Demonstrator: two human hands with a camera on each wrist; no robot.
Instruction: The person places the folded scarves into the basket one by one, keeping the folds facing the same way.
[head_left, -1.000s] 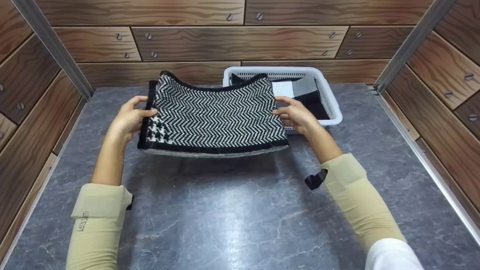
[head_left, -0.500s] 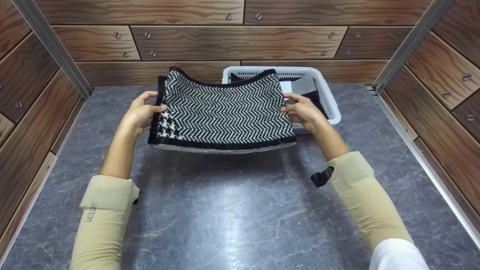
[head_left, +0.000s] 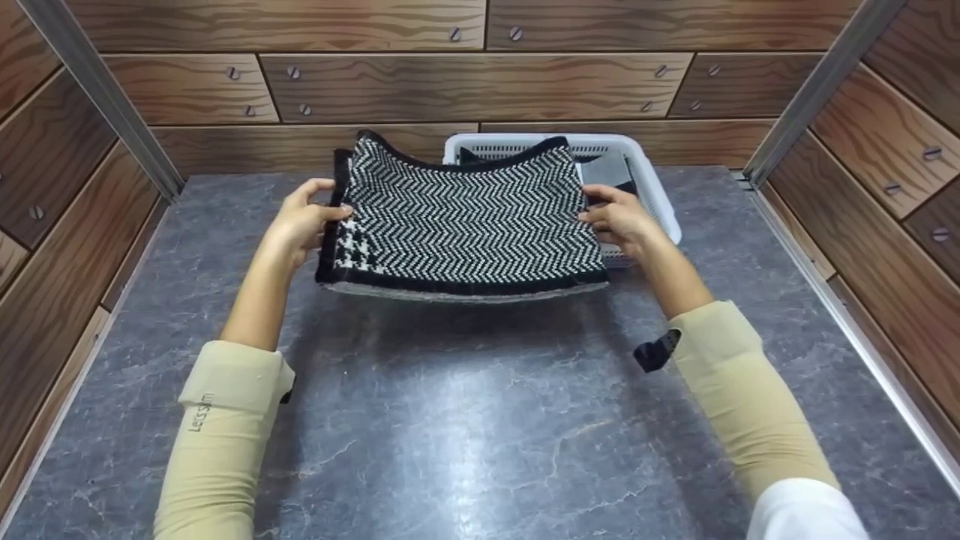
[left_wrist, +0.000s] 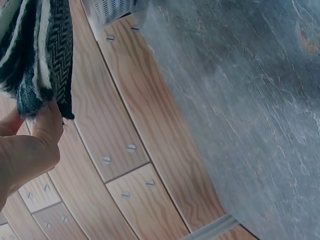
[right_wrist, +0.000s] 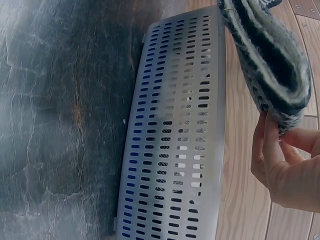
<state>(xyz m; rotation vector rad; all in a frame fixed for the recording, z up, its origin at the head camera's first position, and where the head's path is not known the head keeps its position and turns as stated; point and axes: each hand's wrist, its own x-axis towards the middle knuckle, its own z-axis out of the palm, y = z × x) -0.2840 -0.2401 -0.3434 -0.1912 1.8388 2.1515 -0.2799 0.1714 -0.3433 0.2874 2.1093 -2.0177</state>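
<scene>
A folded black-and-white scarf [head_left: 465, 217], herringbone-patterned with a black border and a houndstooth corner, hangs above the table between both hands. My left hand [head_left: 304, 221] pinches its left edge, thumb on top. On the opposite side my right hand [head_left: 619, 217] pinches the right edge. The scarf sags in the middle and covers the left part of a white plastic basket [head_left: 664, 202]. In the left wrist view, layered edges of the scarf [left_wrist: 37, 55] show above the fingers. The right wrist view shows the rounded fold of the scarf [right_wrist: 280, 70] in the fingers, beside the basket's slotted wall [right_wrist: 170, 125].
Inside the basket lie folded grey and black cloths [head_left: 607, 169], partly hidden. The basket stands at the back of a grey marbled table [head_left: 465, 420], close to a wood-patterned back wall [head_left: 375, 86]. Metal posts [head_left: 825, 94] and wood-patterned side walls bound the table.
Both hands have carried the scarf to the right and slightly farther back. It now overlaps more of the basket, which has stayed in place.
</scene>
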